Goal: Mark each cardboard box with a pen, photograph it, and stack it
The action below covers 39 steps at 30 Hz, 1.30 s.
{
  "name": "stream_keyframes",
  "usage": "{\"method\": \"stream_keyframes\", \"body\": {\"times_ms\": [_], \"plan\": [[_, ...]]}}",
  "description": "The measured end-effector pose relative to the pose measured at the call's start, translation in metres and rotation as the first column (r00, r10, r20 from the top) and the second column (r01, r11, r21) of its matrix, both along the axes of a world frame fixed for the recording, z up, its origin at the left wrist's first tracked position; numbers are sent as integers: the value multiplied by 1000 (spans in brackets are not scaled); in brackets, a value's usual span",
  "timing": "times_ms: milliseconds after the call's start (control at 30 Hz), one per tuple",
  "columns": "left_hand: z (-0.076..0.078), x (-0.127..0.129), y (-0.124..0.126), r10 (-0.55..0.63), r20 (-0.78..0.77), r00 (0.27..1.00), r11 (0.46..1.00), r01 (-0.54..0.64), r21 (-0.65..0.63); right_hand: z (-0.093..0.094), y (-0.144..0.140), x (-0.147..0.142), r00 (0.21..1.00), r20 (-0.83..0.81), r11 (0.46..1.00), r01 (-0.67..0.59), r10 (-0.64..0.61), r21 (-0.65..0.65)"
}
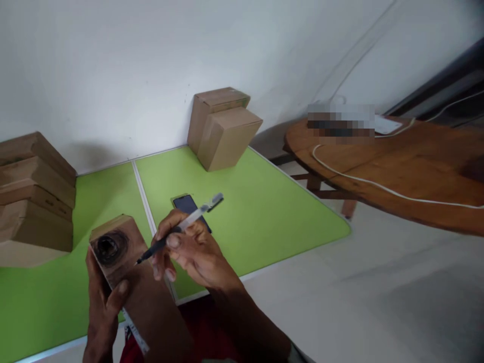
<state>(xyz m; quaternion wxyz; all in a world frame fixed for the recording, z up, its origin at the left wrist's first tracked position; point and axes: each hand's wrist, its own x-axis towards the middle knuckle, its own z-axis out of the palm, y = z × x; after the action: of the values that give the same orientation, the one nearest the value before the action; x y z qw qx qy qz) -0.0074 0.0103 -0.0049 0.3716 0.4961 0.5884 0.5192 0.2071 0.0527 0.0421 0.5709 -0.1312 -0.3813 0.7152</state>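
In my left hand (103,302) is a long brown cardboard box (151,297), tilted, with the thumb on its upper face and the fingers round its left side. Near the box's far end is a round black scribbled patch (109,247), darkest at its middle. My right hand (192,252) is closed round a pen (177,229) with a dark grip and a clear barrel. The pen's tip points down and left, close above the box beside the black patch; I cannot tell whether it touches. Behind my right hand a smartphone (185,202) lies on the green table, partly hidden.
Several cardboard boxes (41,201) stand at the left of the green folding table (272,217). Two more boxes (230,138) stand at its back against the wall. To the right is a wooden table (378,171) with a white cable (363,179) and a blurred-out patch.
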Motion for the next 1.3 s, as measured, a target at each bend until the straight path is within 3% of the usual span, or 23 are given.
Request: {"method": "stream_keyframes", "body": {"times_ms": [200,400,633,733,867,967,1033,1067,1100,1167,1233,1267,1300], "plan": [[2,18,-4,-76,-18,997,996,77,45,-6,-16,-12,955,181,971,219,-234,100],[-10,15,-5,-105,-46,993,990,108,86,-6,-19,-11,866,343,925,288,-362,248],[-5,14,-7,-86,-24,996,994,88,64,-2,-19,-4,817,455,923,228,-355,311],[3,15,-8,-77,18,997,997,76,32,-4,-16,-1,795,472,920,276,-381,277],[8,13,-7,-32,20,999,999,31,10,-5,3,-4,801,441,914,331,-404,234],[2,6,-5,-33,24,999,999,33,-1,-3,34,-6,839,334,899,363,-430,244],[-5,-3,-5,-14,61,998,999,16,-34,-6,59,-4,810,338,875,414,-480,252],[-9,-8,-5,8,79,997,999,-3,-52,-11,70,-2,757,418,864,431,-503,259],[-12,-14,-6,34,94,995,997,-28,-66,-17,80,-1,655,570,867,411,-496,281],[-18,-23,-6,92,106,990,994,-84,-77,-33,91,0,284,883,915,270,-374,301],[-20,-30,-6,126,100,987,990,-118,-77,-54,90,-4,-86,970,965,113,-226,235],[-19,-31,-5,135,97,986,989,-128,-80,-64,86,-8,-188,966,978,70,-179,195],[-18,-32,-5,140,97,985,988,-132,-85,-73,81,-13,-236,961,985,56,-147,164]]}}
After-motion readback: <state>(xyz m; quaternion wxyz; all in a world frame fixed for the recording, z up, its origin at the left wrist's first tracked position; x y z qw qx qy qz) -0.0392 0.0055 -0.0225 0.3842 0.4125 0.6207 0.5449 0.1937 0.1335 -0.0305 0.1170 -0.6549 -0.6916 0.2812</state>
